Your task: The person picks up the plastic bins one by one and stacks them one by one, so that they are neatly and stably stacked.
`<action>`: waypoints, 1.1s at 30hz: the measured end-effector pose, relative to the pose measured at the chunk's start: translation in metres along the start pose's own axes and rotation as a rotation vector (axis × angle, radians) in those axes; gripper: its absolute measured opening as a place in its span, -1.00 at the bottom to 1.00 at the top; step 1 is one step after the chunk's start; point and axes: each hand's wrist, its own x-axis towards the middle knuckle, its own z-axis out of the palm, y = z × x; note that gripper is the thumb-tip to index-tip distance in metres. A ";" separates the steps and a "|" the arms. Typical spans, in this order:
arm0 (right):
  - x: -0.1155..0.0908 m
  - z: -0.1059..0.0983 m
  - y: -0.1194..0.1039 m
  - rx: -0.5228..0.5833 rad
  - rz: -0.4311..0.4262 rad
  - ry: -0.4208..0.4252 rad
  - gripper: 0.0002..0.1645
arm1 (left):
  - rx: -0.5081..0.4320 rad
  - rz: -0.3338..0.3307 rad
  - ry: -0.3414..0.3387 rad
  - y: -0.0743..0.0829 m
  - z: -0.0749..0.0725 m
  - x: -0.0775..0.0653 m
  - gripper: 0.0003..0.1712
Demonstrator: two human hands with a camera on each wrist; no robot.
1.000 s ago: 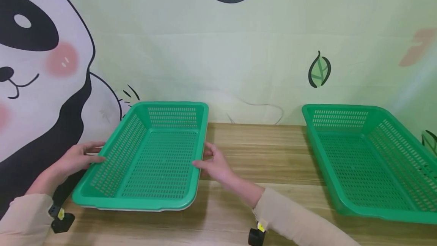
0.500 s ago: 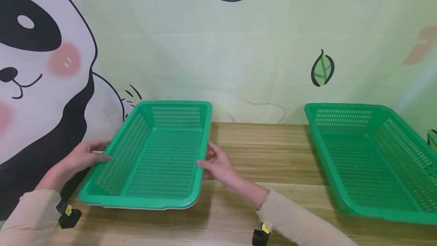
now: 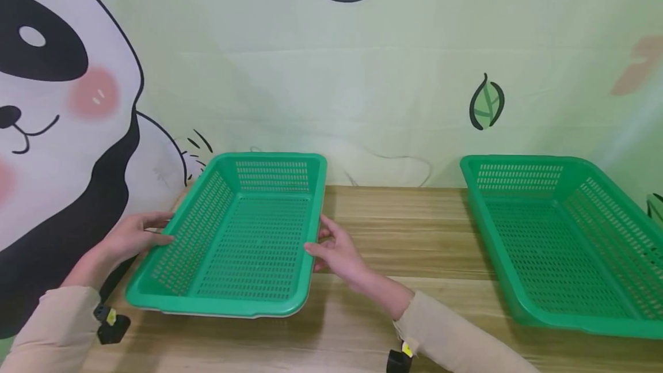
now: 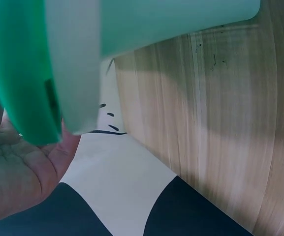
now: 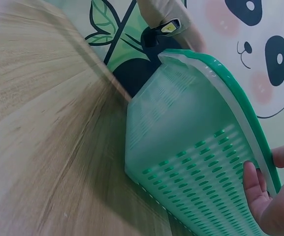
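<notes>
Green basket [image 3: 254,240], nested in pale basket [image 5: 196,123], was held at left; side rims were gripped by left hand [image 3: 136,236] and right hand [image 3: 339,253]. Level, even grip on both rims seemed needed.

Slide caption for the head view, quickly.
Left hand and right hand hold a green basket by its sides; another basket sits to the right.

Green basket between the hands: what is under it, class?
Under the green basket nests a whitish basket, its inside mostly covered; below that is the wooden table, partly covered.
</notes>
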 end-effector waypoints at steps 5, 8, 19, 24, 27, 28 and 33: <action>-0.002 -0.004 0.000 0.004 -0.002 0.003 -0.16 | -0.021 0.011 -0.003 0.002 0.003 0.002 -0.24; -0.002 -0.007 0.001 0.007 0.002 0.006 -0.16 | -0.044 0.016 -0.003 0.005 0.005 0.002 -0.25; -0.005 -0.015 0.002 0.027 0.007 0.017 -0.17 | -0.082 0.022 -0.020 0.014 0.009 0.006 -0.27; -0.006 -0.019 0.002 0.033 0.002 0.022 -0.16 | -0.084 0.034 -0.020 0.015 0.011 0.008 -0.27; -0.007 -0.022 0.002 0.022 0.004 0.030 -0.17 | -0.080 0.050 -0.017 0.015 0.013 0.010 -0.27; -0.008 -0.023 0.002 0.020 0.003 0.031 -0.17 | -0.080 0.055 -0.017 0.016 0.014 0.010 -0.27; -0.008 -0.027 0.002 0.009 -0.005 0.037 -0.18 | -0.083 0.075 -0.023 0.020 0.015 0.012 -0.29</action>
